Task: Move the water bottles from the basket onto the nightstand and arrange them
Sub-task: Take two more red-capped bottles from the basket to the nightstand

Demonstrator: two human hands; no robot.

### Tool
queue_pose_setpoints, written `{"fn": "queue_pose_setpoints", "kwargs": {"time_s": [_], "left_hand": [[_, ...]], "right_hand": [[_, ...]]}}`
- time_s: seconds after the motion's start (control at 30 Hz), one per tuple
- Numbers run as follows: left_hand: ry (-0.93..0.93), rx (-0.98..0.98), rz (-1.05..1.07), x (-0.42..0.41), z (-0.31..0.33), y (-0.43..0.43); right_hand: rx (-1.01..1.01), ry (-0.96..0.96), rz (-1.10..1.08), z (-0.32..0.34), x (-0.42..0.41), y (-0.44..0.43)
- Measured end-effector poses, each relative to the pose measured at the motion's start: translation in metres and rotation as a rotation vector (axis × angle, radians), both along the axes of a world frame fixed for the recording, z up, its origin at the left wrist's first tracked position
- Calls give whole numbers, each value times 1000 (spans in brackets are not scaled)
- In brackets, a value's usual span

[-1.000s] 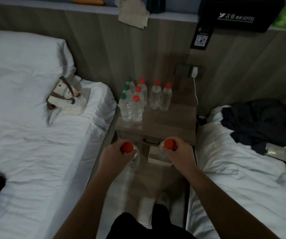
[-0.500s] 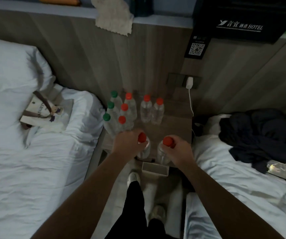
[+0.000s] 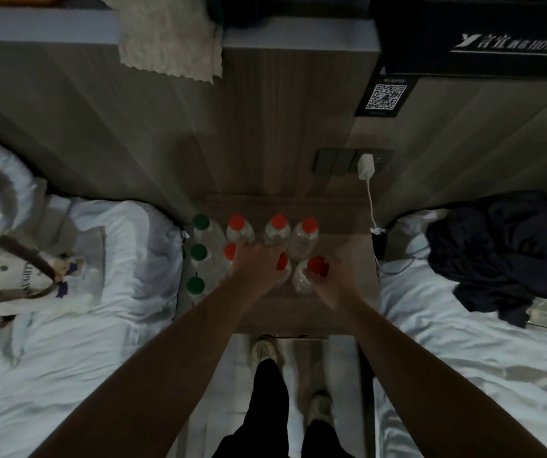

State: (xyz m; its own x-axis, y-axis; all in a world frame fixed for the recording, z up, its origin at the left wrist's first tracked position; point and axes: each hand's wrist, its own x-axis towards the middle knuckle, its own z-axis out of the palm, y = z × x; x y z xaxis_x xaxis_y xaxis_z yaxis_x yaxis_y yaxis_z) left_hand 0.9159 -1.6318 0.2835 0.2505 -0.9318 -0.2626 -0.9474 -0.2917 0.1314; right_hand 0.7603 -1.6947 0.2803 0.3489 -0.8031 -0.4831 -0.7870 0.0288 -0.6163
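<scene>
Two red-capped bottles stand upright, caps up, at the middle of the nightstand [image 3: 301, 314], just in front of the back row. The left hand [image 3: 255, 264] curls round the left bottle [image 3: 282, 262], and the right hand [image 3: 333, 285] wraps the right bottle [image 3: 311, 271]. Bare wood runs along the front and right edges. Three green-capped bottles [image 3: 199, 223] line the left edge. Six red caps [image 3: 278, 221] show in all.

Red caps [image 3: 278, 221], green caps [image 3: 200, 221]
</scene>
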Motion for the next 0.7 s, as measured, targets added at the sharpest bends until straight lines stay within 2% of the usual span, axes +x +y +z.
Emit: {"fn": "queue_pose_setpoints", "kwargs": {"time_s": [0.13, 0.43, 0.7], "left_hand": [[-13, 56, 12, 11, -10, -8], [-1, 35, 61, 19, -12, -13], [46, 56, 117, 14, -17, -11]], "right_hand": [[-36, 22, 5, -11, 17, -9], [-97, 12, 32, -29, 28, -14], [-54, -18, 113, -25, 19, -13]]}}
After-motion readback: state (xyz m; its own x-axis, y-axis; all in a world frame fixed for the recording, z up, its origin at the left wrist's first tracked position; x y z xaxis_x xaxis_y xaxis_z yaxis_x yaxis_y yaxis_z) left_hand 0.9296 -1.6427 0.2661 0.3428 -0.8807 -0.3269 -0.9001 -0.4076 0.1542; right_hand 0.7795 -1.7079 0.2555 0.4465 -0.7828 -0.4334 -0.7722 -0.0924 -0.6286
